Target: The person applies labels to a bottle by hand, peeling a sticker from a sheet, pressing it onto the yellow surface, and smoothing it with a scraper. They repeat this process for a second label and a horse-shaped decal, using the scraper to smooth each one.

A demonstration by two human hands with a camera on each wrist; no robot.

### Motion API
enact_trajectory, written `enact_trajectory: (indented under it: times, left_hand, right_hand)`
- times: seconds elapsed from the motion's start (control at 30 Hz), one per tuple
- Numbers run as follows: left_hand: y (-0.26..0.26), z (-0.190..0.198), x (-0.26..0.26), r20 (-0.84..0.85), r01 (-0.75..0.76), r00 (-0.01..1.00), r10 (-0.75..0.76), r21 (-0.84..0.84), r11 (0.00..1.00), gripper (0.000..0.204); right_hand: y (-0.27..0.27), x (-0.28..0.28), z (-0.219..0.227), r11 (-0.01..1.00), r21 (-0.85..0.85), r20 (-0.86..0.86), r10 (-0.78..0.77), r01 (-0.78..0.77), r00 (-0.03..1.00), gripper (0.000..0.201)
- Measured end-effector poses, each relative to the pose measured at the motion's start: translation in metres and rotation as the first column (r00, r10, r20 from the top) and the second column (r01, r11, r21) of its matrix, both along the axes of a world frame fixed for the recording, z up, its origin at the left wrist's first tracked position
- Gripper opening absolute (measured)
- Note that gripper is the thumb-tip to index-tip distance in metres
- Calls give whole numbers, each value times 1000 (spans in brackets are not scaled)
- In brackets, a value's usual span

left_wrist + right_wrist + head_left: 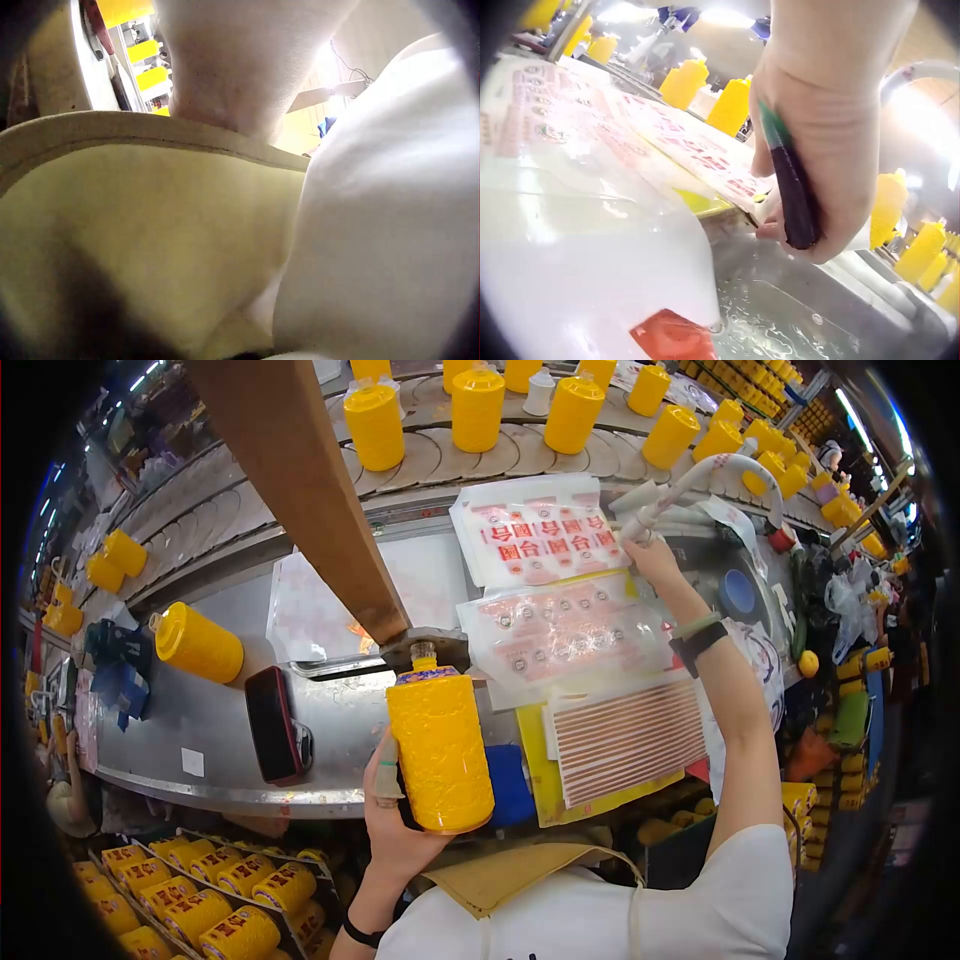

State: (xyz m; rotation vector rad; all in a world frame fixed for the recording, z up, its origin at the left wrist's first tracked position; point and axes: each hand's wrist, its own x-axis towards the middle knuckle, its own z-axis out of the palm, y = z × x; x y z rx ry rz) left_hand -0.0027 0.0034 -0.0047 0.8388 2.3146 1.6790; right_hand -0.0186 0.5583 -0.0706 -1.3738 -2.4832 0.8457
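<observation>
A yellow bottle (440,755) with a textured surface stands upright under a wooden post, its clear neck by a dark fitting at the post's lower end. My left hand (400,840) grips its lower left side, with a pale cover on one finger. In the left wrist view, my forearm (232,60) shows but the bottle does not. My right hand (655,560) is at the right edge of the printed sheets (540,535), beside a white curved pipe (690,480). In the right wrist view, my right hand (825,157) has its fingers curled round a dark, green-ended object (795,199).
The wooden post (300,490) slants down over the metal table (240,735). A phone (275,725) and another yellow bottle (200,643) lie left. Striped sheets (630,740) lie right of the gripped bottle; a water basin (780,307) is below my right hand. Bottles line the conveyor (430,465) behind.
</observation>
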Motion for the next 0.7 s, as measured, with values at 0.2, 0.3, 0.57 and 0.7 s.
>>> enact_trajectory:
  times: [0.2, 0.3, 0.57, 0.7]
  left_hand:
    - [2, -3, -2, -65, -1, 998, 0, -22, 1000, 113]
    - [3, -3, -1, 32, 2, 999, -4, 52, 999, 113]
    - [2, -2, -2, -56, -5, 998, 3, -32, 999, 113]
    - [2, -3, -2, -56, 0, 998, -1, -19, 1000, 113]
  right_hand:
    - [14, 8, -25, 976, -213, -132, -82, 53, 988, 45]
    - [15, 11, -25, 859, -512, -203, -157, 32, 967, 31]
    - [-20, 8, 14, 906, -421, -92, 2, -40, 996, 35]
    - [-11, 1, -10, 876, -468, -226, 3, -112, 974, 42]
